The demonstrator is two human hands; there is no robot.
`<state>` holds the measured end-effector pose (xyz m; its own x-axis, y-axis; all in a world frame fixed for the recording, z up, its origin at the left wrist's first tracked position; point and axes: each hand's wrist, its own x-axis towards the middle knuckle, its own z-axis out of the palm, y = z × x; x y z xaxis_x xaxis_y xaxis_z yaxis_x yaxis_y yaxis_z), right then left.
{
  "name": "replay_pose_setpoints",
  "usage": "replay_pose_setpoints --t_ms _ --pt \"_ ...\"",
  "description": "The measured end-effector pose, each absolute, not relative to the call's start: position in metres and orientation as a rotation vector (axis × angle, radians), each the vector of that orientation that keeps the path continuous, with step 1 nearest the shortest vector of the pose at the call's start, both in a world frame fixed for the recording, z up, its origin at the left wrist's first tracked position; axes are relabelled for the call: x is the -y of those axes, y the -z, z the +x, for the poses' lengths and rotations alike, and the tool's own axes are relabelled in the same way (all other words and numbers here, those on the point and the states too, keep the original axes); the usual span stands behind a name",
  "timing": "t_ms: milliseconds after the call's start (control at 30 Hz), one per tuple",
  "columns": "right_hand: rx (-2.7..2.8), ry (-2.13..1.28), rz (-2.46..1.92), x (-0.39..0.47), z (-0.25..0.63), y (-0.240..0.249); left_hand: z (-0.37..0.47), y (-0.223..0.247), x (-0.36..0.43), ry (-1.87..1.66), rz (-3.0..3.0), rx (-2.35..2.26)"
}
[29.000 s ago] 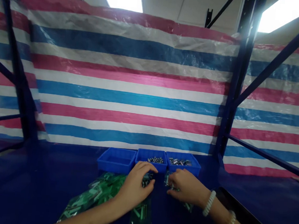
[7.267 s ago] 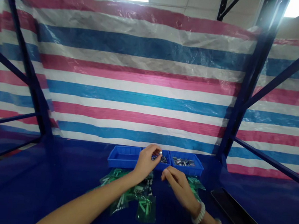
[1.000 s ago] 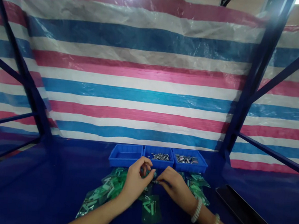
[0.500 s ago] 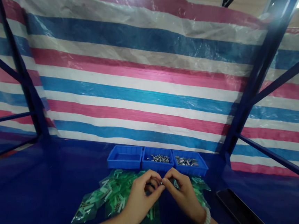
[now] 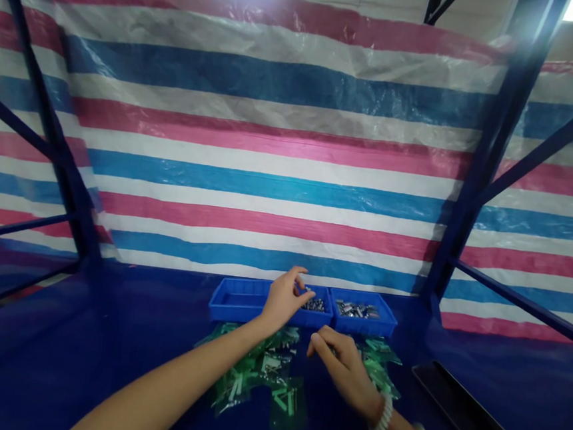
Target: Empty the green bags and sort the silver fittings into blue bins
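Note:
My left hand hovers over the middle blue bin, its thumb and fingers apart above small metal parts. Nothing shows between those fingertips. Below the bins, my right hand is closed, fingers curled against the thumb; whatever it may hold is hidden. The right blue bin holds larger shiny metal pieces. The left blue bin shows only its bare inside. Green-tinted clear bags with light strips and small parts lie under and around my hands.
A dark flat tray-like object lies at the right on the blue table. Blue metal posts rise at both sides, and a striped plastic sheet hangs behind the bins.
My left hand has parted from my right and moved up and forward over the middle bin, its fingers opening. My right hand has stayed near the same place.

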<state>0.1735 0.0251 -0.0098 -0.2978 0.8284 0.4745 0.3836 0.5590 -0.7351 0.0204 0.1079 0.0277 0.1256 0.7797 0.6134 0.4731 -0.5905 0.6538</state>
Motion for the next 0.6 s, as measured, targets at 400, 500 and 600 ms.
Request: replay_pose_setpoints --t_ms 400,500,600 --pt "2.403 -0.285 -1.079 -0.036 0.160 0.034 -0.010 -0.014 -0.046 -1.400 2.056 -1.309" --pt "2.429 -0.233 -1.120 -0.036 0.158 0.036 -0.007 -0.010 -0.042 -1.412 2.019 -1.301" --pt "2.446 -0.231 -1.143 -0.037 0.160 0.038 -0.005 -0.006 -0.038 -1.428 1.975 -1.288"
